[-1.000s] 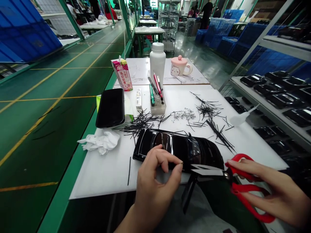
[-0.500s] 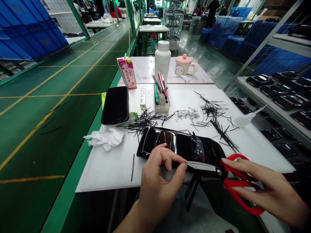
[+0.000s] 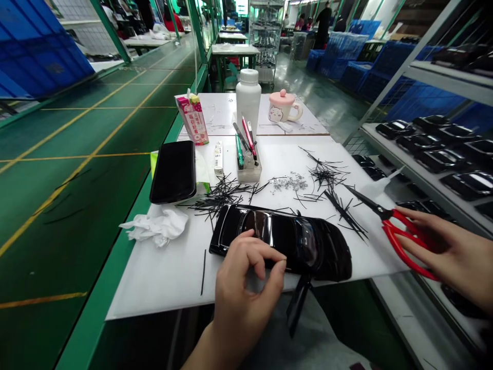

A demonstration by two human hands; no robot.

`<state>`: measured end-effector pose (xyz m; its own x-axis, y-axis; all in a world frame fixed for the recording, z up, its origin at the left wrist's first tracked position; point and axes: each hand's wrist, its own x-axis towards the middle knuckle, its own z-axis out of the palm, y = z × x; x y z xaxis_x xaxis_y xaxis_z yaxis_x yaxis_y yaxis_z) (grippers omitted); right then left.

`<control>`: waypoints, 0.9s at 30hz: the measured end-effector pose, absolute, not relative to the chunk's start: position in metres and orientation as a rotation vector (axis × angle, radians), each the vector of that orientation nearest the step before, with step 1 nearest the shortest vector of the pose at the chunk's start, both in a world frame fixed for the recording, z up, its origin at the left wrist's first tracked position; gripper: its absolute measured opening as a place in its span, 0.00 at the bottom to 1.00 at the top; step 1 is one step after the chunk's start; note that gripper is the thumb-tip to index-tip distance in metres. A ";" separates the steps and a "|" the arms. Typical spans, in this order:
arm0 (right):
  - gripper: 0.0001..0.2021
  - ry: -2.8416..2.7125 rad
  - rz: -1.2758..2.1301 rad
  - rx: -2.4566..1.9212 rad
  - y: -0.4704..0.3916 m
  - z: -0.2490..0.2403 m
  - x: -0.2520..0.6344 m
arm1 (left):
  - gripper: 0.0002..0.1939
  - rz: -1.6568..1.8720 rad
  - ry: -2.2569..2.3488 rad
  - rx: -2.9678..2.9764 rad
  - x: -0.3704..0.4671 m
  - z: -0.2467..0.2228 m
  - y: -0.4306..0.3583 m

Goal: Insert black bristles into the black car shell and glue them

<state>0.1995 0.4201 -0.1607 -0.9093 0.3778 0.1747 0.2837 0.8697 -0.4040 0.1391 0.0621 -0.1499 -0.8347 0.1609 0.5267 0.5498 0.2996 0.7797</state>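
My left hand (image 3: 248, 277) is closed in a pinch, thumb and forefinger together, in front of a glossy black model car body (image 3: 285, 239). Whatever the fingertips hold is too small to make out. At the right, my right hand (image 3: 447, 246) grips the red handles of a pair of scissors (image 3: 396, 226), whose dark blades point up and left over the table. Thin black strips (image 3: 221, 196) lie in a heap behind the car, and more black strips (image 3: 346, 213) lie near the blades. One single strip (image 3: 203, 272) rests left of my left hand.
A crumpled tissue (image 3: 157, 226), a black phone (image 3: 173, 172), a pen holder (image 3: 249, 174), a white bottle (image 3: 248, 97), a drink carton (image 3: 193, 121) and a lidded mug (image 3: 283, 109) stand or lie on the white table (image 3: 154, 288). Black car bodies (image 3: 435, 159) fill the right rack.
The scissors have moved away from my left fingertips to the right and up, with my right hand holding them. My left hand keeps its pinch near the car body.
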 end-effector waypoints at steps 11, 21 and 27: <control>0.23 -2.529 0.996 -0.513 0.447 -0.171 0.113 | 0.18 -1.310 -2.111 -0.589 0.130 -0.176 0.048; 0.15 -2.422 1.102 -0.221 0.390 -0.157 0.099 | 0.16 -1.337 -2.132 -0.481 0.138 -0.180 0.047; 0.18 -2.844 0.818 -0.138 0.392 -0.155 0.119 | 0.16 -1.350 -2.126 -0.526 0.137 -0.183 0.044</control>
